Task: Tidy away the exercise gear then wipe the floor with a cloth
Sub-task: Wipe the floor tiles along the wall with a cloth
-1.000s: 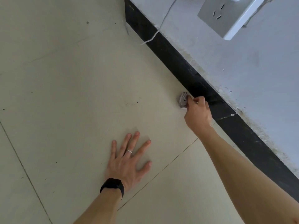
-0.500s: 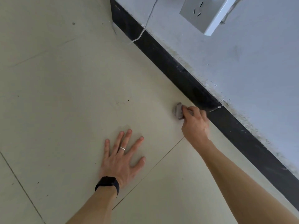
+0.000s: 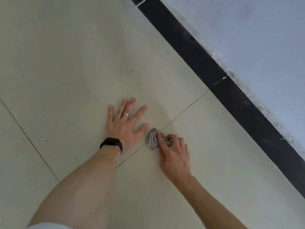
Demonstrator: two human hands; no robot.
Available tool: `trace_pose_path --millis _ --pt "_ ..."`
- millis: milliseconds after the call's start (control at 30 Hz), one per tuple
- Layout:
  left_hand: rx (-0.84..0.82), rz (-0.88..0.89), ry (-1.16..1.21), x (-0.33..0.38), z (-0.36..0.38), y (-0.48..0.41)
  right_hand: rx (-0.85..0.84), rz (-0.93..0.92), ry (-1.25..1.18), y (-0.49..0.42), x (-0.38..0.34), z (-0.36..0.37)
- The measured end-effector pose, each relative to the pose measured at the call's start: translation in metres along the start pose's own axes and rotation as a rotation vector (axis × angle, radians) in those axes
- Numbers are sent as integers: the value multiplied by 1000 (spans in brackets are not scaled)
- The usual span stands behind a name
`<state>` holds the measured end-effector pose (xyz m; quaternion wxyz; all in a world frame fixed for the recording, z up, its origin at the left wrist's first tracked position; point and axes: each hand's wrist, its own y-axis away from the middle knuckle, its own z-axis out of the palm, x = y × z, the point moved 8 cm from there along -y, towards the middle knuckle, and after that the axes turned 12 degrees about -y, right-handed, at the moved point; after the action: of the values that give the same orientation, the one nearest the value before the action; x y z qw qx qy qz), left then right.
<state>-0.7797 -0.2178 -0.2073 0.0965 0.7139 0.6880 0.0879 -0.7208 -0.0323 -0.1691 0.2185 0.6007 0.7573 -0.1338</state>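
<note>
Head view, lower centre: the right hand pinches a small bunched grey cloth against the floor just beside the thumb of the flat, spread left hand, so I'd judge firm overlapping strokes, bearing weight on that left palm, best

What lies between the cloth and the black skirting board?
Only bare floor tile with a grout line, from cloth to black skirting board, head view.
</note>
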Motion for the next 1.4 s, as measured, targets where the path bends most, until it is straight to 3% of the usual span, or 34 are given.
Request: trace_pose_path --millis 167,267,300,400,467,533,667,767,900,967,1033,1133,1200,1333,1400 --pt "20 5 -20 1 0 3 -273 -382 -74 135 -69 51" --pt "51 9 8 2 -2 7 -294 -509 27 147 -59 46" --pt "79 2 22 3 -5 11 -229 -442 56 134 -44 39" --pt "192 -108 124 -2 -13 46 66 20 37 89 7 7" --pt "245 -199 183 -20 -9 94 130 220 16 67 17 5" --pt "219 -293 142 -56 6 145 102 283 -5 44 7 10" --pt "-71 -406 77 -130 50 201 53 309 -37 -5 -19 20" --pt "-120 -312 55 -132 55 197 -18 144 2 -8 -71 45" --pt "-163 -304 44 -133 51 198 -261 -398 33 28 -159 94" --pt "-173 -302 28 -135 53 197 -252 -516 95 -4 -162 92" --pt "-183 -297 22 -135 57 196 -160 -330 160 -58 -142 78" --pt "-201 -291 41 -135 59 194 -44 195 104 -119 -95 49" --pt "-221 -283 41 -135 58 194 -27 273 65 -122 -104 55" --pt "-241 -293 54 -135 60 194 -184 -261 -15 -69 -194 110" --pt "-255 -285 46 -135 59 193 -233 -412 5 -40 -212 126"
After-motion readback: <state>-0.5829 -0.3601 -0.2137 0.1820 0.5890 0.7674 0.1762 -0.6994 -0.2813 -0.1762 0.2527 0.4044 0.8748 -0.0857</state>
